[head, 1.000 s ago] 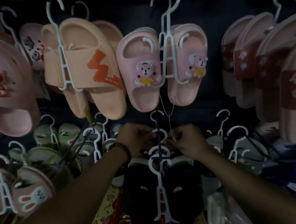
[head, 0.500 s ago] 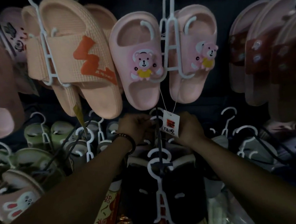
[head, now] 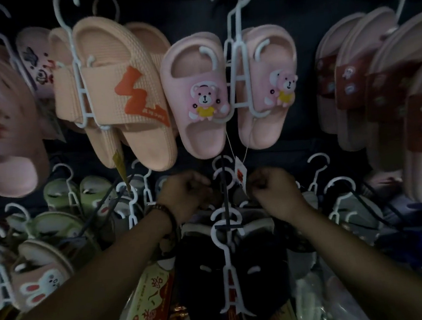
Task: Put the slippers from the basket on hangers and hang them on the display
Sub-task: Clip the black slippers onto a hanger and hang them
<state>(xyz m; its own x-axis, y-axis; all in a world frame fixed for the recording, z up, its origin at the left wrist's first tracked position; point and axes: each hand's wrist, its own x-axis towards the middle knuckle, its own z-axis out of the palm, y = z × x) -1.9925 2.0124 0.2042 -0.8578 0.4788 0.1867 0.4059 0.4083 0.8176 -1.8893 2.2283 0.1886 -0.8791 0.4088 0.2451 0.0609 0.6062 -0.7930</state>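
Black slippers (head: 204, 284) on a white hanger (head: 227, 269) hang below the pink bear slippers (head: 198, 96), apparently being hooked on. Just under the bear pair, the left hand (head: 186, 194) and right hand (head: 272, 190) curl their fingers, though what they hold cannot be told. The next move is probably to seat the hook and let go.

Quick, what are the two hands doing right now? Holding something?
Left hand: fingers curled, too dark to tell if it holds anything.
Right hand: fingers curled beside the tag, cannot tell either.

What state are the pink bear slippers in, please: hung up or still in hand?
Hung up: the pink bear slippers hang from a white hanger; the left hand and right hand are below them.
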